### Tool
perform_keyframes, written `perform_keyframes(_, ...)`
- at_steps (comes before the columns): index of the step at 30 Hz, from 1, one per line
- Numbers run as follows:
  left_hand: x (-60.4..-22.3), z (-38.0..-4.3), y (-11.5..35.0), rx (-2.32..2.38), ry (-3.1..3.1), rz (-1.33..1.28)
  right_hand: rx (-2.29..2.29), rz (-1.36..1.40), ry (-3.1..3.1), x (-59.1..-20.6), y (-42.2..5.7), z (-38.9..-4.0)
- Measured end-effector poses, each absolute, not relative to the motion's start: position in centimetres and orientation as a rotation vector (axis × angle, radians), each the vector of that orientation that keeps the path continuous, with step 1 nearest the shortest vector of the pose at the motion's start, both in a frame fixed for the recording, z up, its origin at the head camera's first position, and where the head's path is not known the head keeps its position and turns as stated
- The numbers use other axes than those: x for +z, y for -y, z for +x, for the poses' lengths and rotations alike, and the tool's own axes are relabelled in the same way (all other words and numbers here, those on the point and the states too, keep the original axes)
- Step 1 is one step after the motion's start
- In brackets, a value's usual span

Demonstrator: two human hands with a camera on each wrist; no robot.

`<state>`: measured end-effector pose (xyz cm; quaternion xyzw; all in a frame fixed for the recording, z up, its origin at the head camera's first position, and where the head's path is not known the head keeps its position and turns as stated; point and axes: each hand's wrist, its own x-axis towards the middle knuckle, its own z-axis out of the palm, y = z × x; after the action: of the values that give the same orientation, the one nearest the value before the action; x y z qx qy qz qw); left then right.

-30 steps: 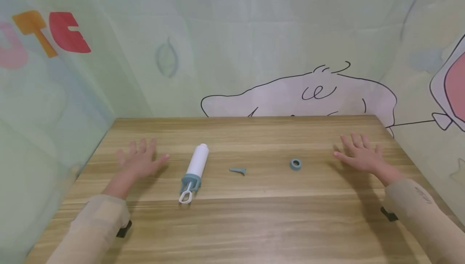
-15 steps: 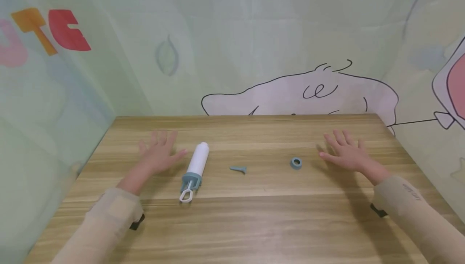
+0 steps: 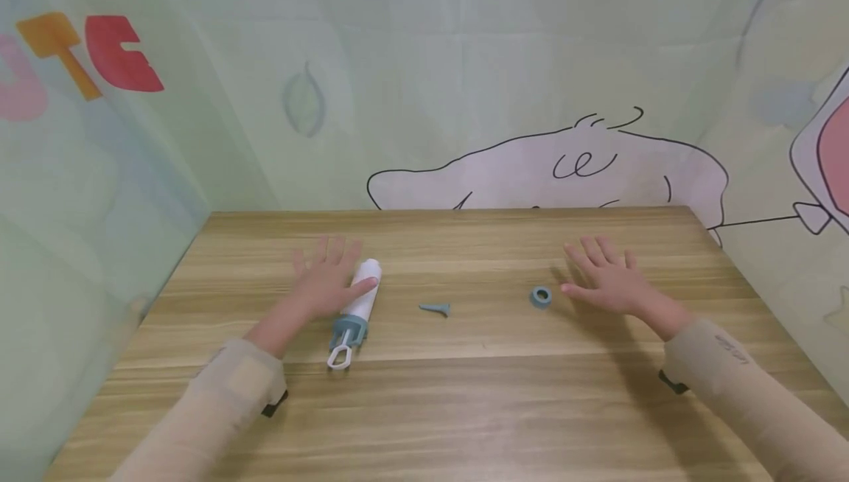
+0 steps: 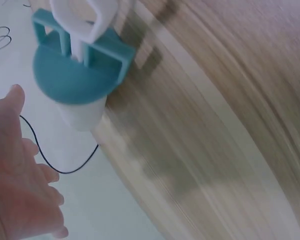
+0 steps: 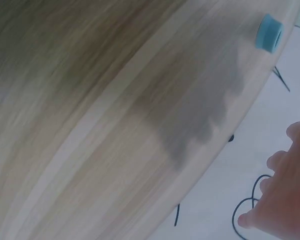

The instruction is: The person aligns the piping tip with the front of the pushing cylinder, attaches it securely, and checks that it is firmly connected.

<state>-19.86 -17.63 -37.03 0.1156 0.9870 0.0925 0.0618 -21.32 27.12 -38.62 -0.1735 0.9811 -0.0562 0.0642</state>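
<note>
A white syringe-like plunger tube with a blue-green collar and a white loop handle lies on the wooden table. Over its left side hovers my left hand, fingers spread, thumb crossing above the tube in the head view. In the left wrist view the tube's teal collar is seen apart from the hand. My right hand is held above the table with fingers spread, just right of a blue-green ring. The right wrist view shows that ring too. Both hands hold nothing.
Between the tube and the ring lies a small blue-green nozzle-like piece with a flared end. A printed curtain hangs behind and along the left and right sides of the table. Dark wrist-camera mounts show under the sleeves.
Both hands have moved inward: the left to the right until it overlaps the tube in view, the right leftward toward the ring. The pieces on the table have stayed put.
</note>
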Motion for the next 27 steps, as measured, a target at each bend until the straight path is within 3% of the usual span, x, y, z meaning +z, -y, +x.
perform_keyframes(27,-37.9,-19.0,10.2,0.273,-2.916,0.864,-0.431,-0.861,-2.914,-40.0,-23.5,-21.0)
